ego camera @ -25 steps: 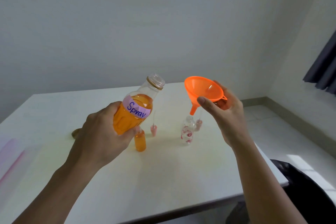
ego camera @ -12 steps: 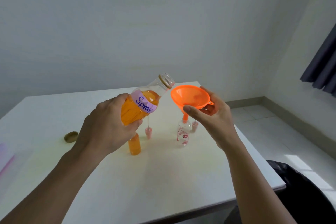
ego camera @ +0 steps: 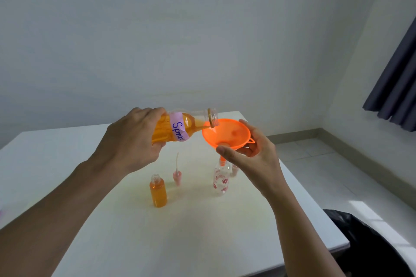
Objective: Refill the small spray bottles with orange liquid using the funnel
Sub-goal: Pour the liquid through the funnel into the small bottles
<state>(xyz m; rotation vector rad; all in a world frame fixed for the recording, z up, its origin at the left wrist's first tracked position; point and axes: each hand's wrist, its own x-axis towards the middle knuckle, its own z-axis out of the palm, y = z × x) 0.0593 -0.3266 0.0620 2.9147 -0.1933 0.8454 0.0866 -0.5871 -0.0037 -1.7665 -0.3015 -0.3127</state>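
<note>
White table (ego camera: 202,243) against a pale grey wall; dark curtain (ego camera: 396,87) at the right edge, tiled floor beyond the table's corner.

Left hand (ego camera: 132,141) wrapped around the body of a large clear bottle (ego camera: 180,127), fingers closed tight on it. Bottle tipped nearly level, open neck pointing right and resting over the rim of an orange funnel (ego camera: 227,134). Purple label reads "Spray". Orange liquid fills the lower side of the bottle and reaches to the neck; whether it is running out, I cannot tell.

Right hand (ego camera: 252,159) pinches the funnel from the near side, thumb on the front of the rim, fingers curled behind it. Funnel spout goes down into the mouth of a small clear spray bottle with a flower print (ego camera: 221,181), standing upright on the table. No liquid visible in it.

Left of that, a second small bottle (ego camera: 158,192), uncapped, upright, nearly full of orange liquid. Just behind it a pink spray cap (ego camera: 177,176) with its dip tube sticking up. Another pink cap (ego camera: 234,170) partly hidden behind the flowered bottle.
</note>
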